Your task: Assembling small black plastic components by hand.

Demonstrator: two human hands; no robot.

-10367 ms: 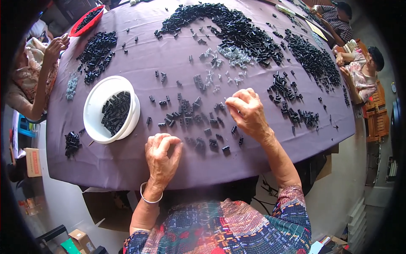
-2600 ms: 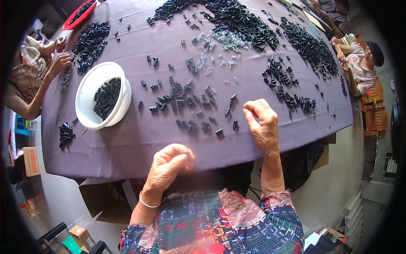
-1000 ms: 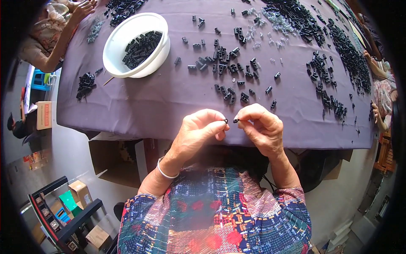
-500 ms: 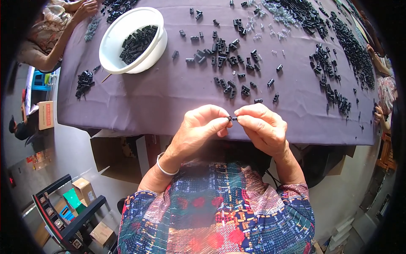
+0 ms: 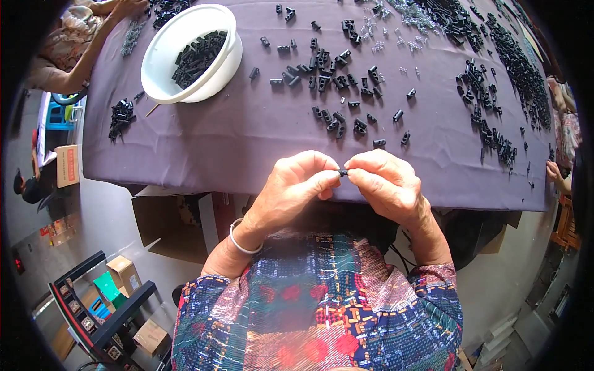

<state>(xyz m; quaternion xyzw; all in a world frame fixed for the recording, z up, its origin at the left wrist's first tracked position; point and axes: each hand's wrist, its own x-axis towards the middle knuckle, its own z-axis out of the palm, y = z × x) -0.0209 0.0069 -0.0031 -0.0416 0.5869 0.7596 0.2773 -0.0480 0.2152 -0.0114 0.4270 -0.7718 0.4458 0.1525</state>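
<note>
Just above the near table edge, my left hand (image 5: 296,179) and my right hand (image 5: 391,187) meet with their fingertips almost touching. Thumb and forefinger of each are pinched on a small black plastic part (image 5: 344,174) between them. Most of that part is hidden by the fingers, so its exact shape does not show. Beyond my hands, several loose black plastic pieces (image 5: 360,127), short and tube-like with holes in some, lie scattered on the cloth. A few small metal springs (image 5: 403,70) lie farther off to the right.
A white bowl (image 5: 230,71) partly filled with black pieces stands at the left, beside a small black pile (image 5: 121,119). Large heaps of black pieces (image 5: 516,68) and springs (image 5: 416,18) spread along the far right. Another person's arm (image 5: 77,74) is at the far left, a hand (image 5: 555,172) at the right edge.
My fingertips have drawn closer together, and the black bits that each hand held a little apart now meet as one. The loose pieces on the cloth have not been disturbed.
</note>
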